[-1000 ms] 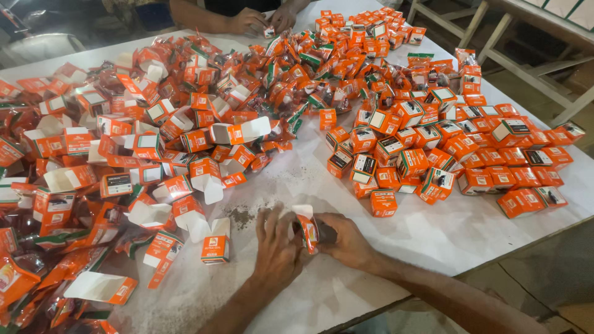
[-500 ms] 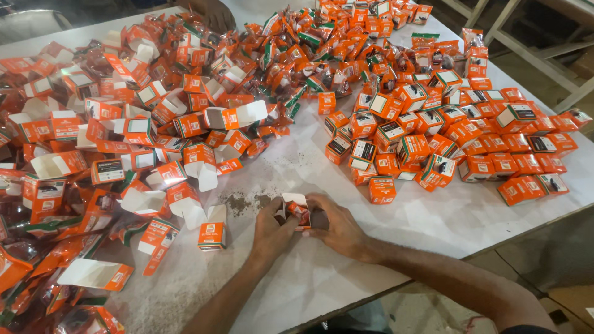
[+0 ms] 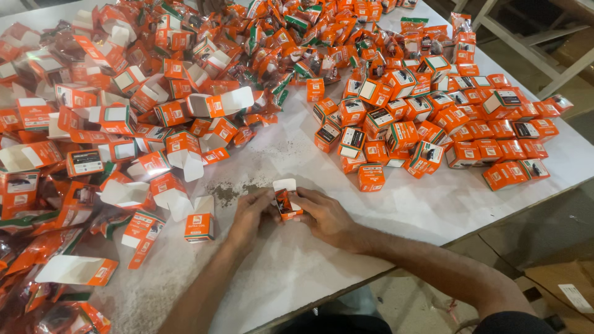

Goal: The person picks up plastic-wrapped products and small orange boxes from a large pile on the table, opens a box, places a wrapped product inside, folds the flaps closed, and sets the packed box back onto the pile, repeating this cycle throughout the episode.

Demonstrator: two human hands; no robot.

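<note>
A small orange carton (image 3: 286,199) with its white top flap standing open sits between both my hands near the table's front edge. My left hand (image 3: 252,213) grips its left side. My right hand (image 3: 323,213) holds its right side, fingers curled against it. What lies inside the carton is hidden by my fingers. Another open orange carton (image 3: 199,224) stands a little to the left of my left hand.
The white table (image 3: 408,207) carries a heap of open orange cartons (image 3: 124,124) at the left and several closed orange cartons (image 3: 427,133) at the right. Dark crumbs (image 3: 232,192) lie just beyond my hands. A brown cardboard box (image 3: 566,287) sits on the floor at right.
My hands with the small carton have stayed close together and drawn slightly nearer the table's front edge. The view has tilted, so the person's hands at the far side are out of sight.
</note>
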